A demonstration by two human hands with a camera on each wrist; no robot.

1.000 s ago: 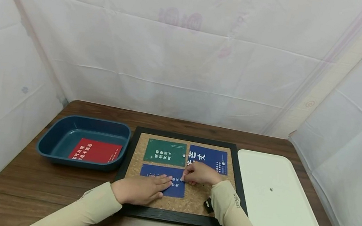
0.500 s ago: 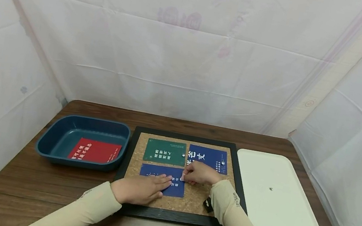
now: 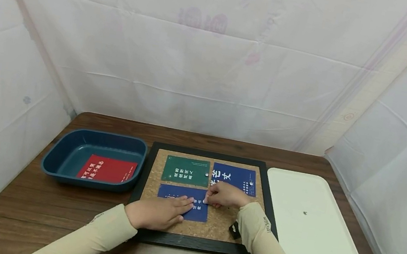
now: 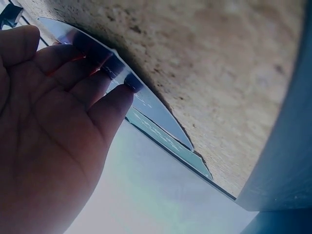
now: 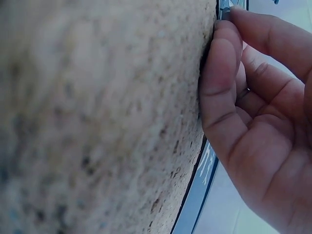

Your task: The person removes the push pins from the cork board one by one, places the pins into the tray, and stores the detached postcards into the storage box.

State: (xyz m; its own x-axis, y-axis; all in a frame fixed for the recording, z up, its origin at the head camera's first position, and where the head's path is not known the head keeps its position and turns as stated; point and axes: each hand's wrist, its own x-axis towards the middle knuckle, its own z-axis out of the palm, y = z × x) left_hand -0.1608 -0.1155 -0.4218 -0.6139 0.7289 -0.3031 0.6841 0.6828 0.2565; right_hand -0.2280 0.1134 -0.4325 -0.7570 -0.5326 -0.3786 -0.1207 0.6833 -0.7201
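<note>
A blue card (image 3: 173, 191) with white writing lies on the framed corkboard (image 3: 219, 231). My left hand (image 3: 158, 213) rests on it with straight fingers, pressing it to the cork; the left wrist view shows the fingertips (image 4: 127, 85) on the card's surface. At the card's right edge, my right hand (image 3: 227, 195) pinches a small clear pushpin (image 5: 225, 7) between thumb and index finger, its tip hidden. Above lie a green card (image 3: 186, 171), with a pushpin (image 3: 206, 174) at its right edge, and a second blue card (image 3: 237, 177), partly covered by the right hand.
A dark blue tub (image 3: 76, 147) on the left holds a red card (image 3: 112, 170). To the right is a cream tray (image 3: 314, 233) with a tiny dark mark near its middle. By the right sleeve lies a small black object (image 3: 234, 230) on the cork. White sheeting surrounds the table.
</note>
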